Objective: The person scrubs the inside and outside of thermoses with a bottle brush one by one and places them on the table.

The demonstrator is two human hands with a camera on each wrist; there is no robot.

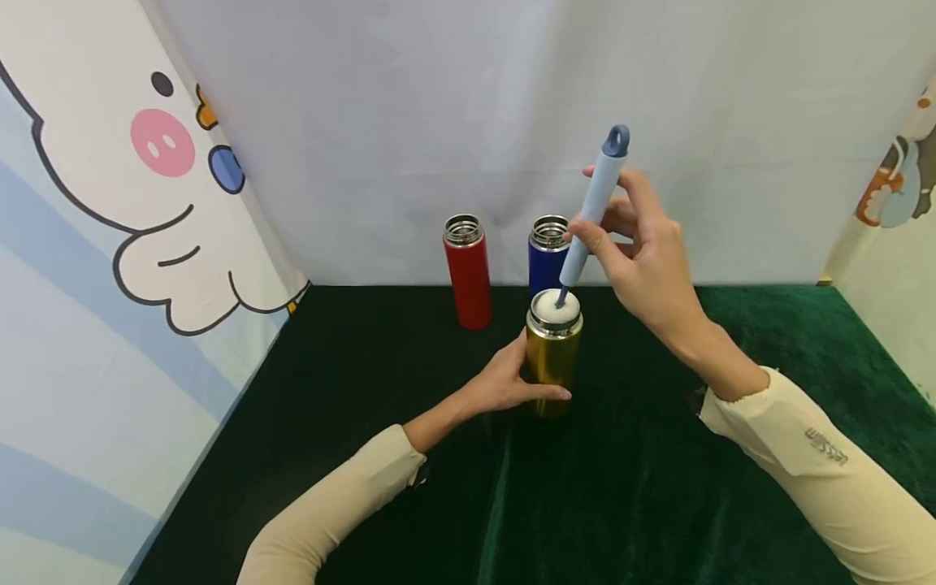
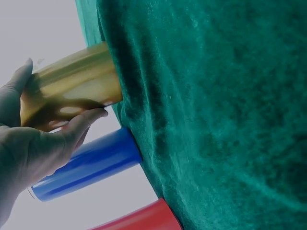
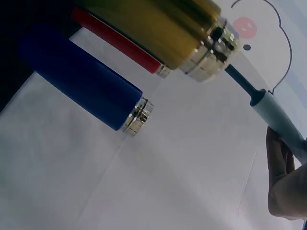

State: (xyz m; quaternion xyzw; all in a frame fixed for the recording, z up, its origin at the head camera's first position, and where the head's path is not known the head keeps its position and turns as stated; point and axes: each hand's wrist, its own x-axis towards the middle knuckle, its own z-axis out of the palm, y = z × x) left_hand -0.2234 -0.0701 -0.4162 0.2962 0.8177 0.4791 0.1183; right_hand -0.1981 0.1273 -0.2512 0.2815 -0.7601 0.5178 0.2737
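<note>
A gold vacuum flask [image 1: 552,357] without a lid stands upright on the green cloth, its steel rim showing. My left hand [image 1: 504,378] grips it low on its side, and the left wrist view shows thumb and fingers around the gold flask [image 2: 79,86]. My right hand [image 1: 647,252] pinches the light-blue handle of a bottle brush [image 1: 595,199] between thumb and fingers. The brush's white head [image 1: 550,307] sits in the flask's mouth, its lower part hidden inside. In the right wrist view the brush handle [image 3: 278,117] slants away from the flask's steel neck.
Behind the gold flask stand an open red flask [image 1: 470,276] on the left and an open blue flask [image 1: 543,264], partly hidden. Dark green velvet [image 1: 621,487] covers the table. A pale curtain [image 1: 366,122] hangs at the back, with a cartoon-printed one on the left.
</note>
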